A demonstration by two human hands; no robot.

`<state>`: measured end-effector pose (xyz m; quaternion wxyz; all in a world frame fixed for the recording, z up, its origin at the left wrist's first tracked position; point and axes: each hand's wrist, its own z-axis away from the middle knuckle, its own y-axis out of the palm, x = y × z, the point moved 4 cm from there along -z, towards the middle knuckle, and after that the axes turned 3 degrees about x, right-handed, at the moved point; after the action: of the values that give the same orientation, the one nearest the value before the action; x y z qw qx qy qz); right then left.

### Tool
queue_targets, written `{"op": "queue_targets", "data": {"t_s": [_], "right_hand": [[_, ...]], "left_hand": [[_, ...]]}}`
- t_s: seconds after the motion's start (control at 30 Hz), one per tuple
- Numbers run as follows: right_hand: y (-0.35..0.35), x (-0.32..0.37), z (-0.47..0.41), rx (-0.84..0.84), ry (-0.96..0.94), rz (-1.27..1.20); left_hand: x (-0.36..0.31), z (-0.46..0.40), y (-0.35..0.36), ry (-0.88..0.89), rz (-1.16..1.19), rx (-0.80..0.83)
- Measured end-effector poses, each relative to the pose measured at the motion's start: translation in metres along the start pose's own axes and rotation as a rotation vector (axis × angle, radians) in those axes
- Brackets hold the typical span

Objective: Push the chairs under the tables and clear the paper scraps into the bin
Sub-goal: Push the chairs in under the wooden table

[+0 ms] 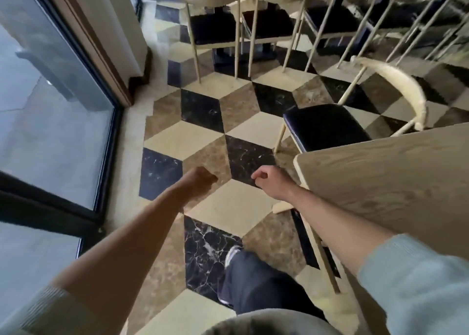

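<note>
Running down the left side, a glass door (50,121) in a dark frame shows grey paving outside, and a pale pillar (127,29) stands just beyond it. The floor (182,141) is a cube pattern of cream, brown and black marble tiles.

The left hand (200,178) hangs over the tiles at the end of a bare forearm, the grey sleeve (38,309) pushed up near the elbow. Its fingers are loosely curled inward and hold nothing. Just to its right, apart from it, the right hand (270,179) hovers above a black tile with fingers likewise loosely curled, thumb and forefinger close together but with nothing between them. It is near the rounded corner of the wooden table (393,182), without touching it. Below the hands, a leg in dark trousers (256,284) steps forward with a shoe (232,254) on the veined black tile.

At the top, several chairs with pale wooden legs and dark seats (213,27) stand tucked close under far tables, blurred in this view. On the right, one chair (327,126) with a black cushioned seat and a curved pale backrest stands beyond the near table's corner, its seat largely out in the open, not under the top. A pale table leg (322,253) slants down under the near edge. No paper scraps or bin can be made out.
</note>
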<state>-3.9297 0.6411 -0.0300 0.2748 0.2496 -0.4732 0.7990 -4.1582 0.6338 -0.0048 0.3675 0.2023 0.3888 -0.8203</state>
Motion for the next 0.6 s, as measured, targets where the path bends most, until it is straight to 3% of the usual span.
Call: {"op": "queue_targets", "data": {"t_s": [0.1, 0.33, 0.6], "right_hand": [[-0.03, 0.004, -0.088, -0.023, 0.049, -0.02], [-0.137, 0.032, -0.271, -0.151, 0.137, -0.094], [-0.263, 0.019, -0.425, -0.257, 0.276, -0.215]], "left_hand": [[-0.052, -0.091, -0.041, 0.035, -0.095, 0.081], [-0.169, -0.265, -0.14, 0.054, -0.242, 0.074], [-0.353, -0.47, -0.165, 0.154, -0.247, 0.266]]}}
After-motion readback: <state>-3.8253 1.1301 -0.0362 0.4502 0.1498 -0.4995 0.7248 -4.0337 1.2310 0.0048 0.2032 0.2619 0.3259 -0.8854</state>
